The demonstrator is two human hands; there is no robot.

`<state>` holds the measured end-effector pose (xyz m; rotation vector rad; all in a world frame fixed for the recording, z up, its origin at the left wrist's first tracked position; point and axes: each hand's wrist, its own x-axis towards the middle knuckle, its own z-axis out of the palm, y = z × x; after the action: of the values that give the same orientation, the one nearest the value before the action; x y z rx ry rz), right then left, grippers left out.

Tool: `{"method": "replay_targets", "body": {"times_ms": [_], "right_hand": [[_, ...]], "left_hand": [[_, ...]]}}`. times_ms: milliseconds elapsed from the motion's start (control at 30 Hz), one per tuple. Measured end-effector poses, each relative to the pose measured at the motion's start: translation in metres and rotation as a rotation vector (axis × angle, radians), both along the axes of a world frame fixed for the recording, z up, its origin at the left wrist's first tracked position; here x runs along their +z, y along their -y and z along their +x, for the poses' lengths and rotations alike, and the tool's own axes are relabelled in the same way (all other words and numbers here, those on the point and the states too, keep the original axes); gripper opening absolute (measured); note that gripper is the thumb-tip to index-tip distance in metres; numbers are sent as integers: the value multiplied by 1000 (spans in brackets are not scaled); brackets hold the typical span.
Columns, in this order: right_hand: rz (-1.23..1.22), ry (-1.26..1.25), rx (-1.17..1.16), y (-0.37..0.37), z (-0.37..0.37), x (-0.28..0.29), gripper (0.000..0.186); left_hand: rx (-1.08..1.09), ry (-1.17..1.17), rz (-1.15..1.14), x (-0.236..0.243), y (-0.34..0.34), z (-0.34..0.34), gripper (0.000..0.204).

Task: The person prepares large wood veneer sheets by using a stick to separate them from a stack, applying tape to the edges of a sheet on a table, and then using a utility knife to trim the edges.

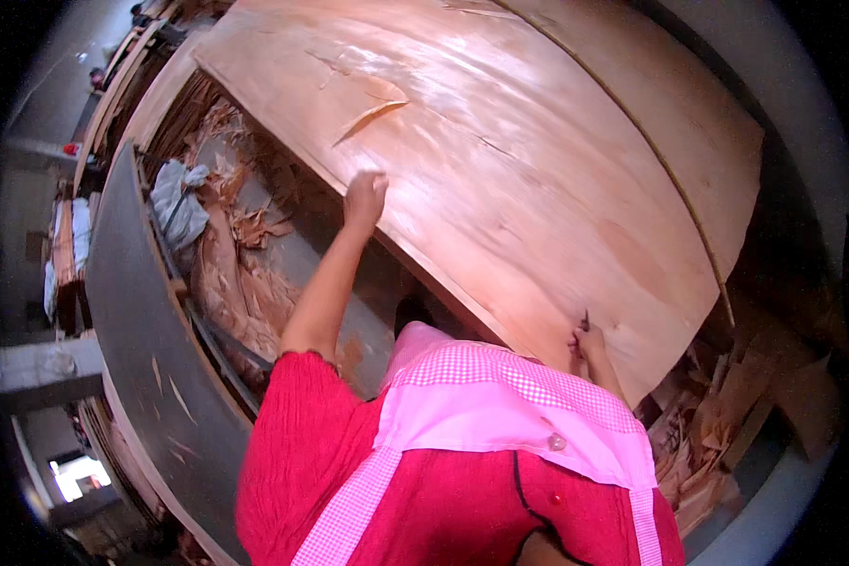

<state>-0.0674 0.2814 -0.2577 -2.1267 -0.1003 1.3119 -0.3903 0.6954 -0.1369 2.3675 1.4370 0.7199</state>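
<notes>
A large pale wood veneer sheet (500,198) lies over a long stack in front of me, its surface glossy and slightly wavy. Toward the far left of it, a torn piece of veneer (375,115) curls up. My left hand (366,200) is at the sheet's near left edge, fingers curled closed; what they may hold is hidden. Close to the near right end, my right hand (589,341) grips a small dark pointed tool (586,321) just above the sheet. The tool's exact kind cannot be made out.
A thin long rod (647,140) runs across the sheet's far right side. Veneer scraps (241,274) and a whitish plastic bag (177,203) lie left of the stack, beside a dark board (146,311). More scraps (717,424) heap up at the right.
</notes>
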Motion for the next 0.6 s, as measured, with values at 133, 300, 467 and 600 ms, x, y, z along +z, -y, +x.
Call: {"method": "replay_targets", "body": {"times_ms": [133, 300, 467, 600], "right_hand": [[-163, -12, -41, -14, -1, 24, 10], [-83, -2, -275, -129, -41, 64, 12], [105, -29, -38, -330, -86, 74, 13], [203, -21, 179, -417, -122, 66, 13]], "left_hand": [[-28, -189, 284, -25, -141, 46, 27], [-336, -209, 281, -68, -236, 61, 15], [-365, 37, -41, -76, -258, 50, 7], [-255, 134, -300, -49, -273, 45, 9]]}}
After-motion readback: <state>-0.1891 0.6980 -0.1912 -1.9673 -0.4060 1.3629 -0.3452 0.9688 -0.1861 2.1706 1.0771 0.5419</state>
